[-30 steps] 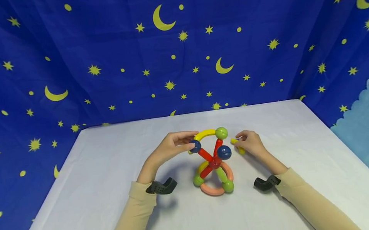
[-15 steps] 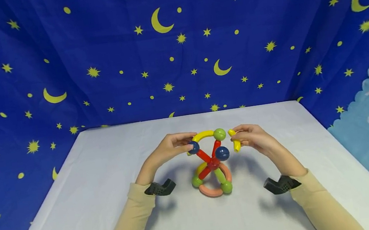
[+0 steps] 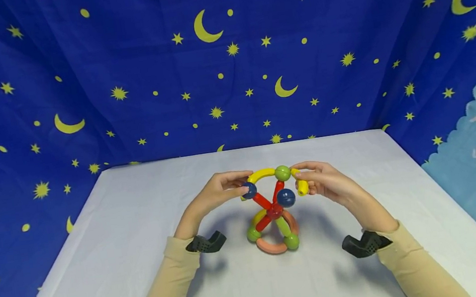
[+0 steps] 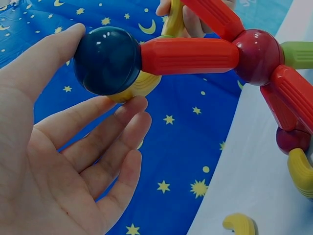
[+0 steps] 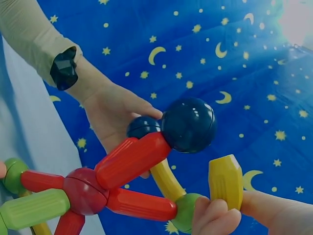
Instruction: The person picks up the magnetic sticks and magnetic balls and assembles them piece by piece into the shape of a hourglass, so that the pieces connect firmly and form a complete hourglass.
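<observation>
A ball-and-stick toy structure stands mid-table, its red sticks fanning from a dark red ball (image 3: 275,211). In the left wrist view my left hand (image 4: 93,152) pinches a dark blue ball (image 4: 107,61), thumb at its upper left, fingertips below by a curved yellow stick (image 4: 144,84). That stick arches to a green ball (image 3: 283,173) at the top. My right hand (image 3: 330,180) pinches another curved yellow stick (image 5: 225,181), one end right at the green ball. A second blue ball (image 5: 189,125) tops a red stick nearer the head camera.
Green balls (image 3: 292,241) and pink curved sticks (image 3: 272,247) form the base on the white tablecloth (image 3: 238,289). Another curved yellow piece (image 4: 239,224) shows low in the left wrist view. Behind hangs a blue star-and-moon curtain (image 3: 153,54). Each wrist wears a black device (image 3: 365,243).
My right hand has lifted and come left with the yellow stick, turning it so that one end is at the green ball. My left hand stays at the blue ball.
</observation>
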{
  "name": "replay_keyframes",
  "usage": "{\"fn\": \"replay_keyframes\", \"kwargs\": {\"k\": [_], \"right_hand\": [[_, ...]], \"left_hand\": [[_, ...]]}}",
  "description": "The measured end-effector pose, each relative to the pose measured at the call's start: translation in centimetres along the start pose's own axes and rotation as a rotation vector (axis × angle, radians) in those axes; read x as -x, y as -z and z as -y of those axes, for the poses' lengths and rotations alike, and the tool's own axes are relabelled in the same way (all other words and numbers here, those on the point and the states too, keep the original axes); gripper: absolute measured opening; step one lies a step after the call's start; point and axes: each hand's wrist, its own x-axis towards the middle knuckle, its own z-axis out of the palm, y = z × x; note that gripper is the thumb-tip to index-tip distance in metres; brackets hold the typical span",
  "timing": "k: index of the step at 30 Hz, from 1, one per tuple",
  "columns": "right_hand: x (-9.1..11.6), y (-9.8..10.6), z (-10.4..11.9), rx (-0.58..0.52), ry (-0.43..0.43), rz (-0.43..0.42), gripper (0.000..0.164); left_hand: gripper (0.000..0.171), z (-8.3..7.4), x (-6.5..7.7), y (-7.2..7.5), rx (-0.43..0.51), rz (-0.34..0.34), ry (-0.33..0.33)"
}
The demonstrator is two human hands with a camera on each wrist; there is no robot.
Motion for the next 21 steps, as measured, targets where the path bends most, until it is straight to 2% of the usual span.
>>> {"fn": "replay_keyframes", "kwargs": {"k": [6, 21], "right_hand": [[0.01, -0.13, -0.01, -0.028, 0.002, 0.032, 0.047], [0.11, -0.72, -0.13, -0.063, -0.02, 0.036, 0.053]], "left_hand": [[0.049, 0.07, -0.04, 0.01, 0.003, 0.002, -0.004], [0.054, 0.22, -0.13, 0.04, -0.013, 0.002, -0.016]]}}
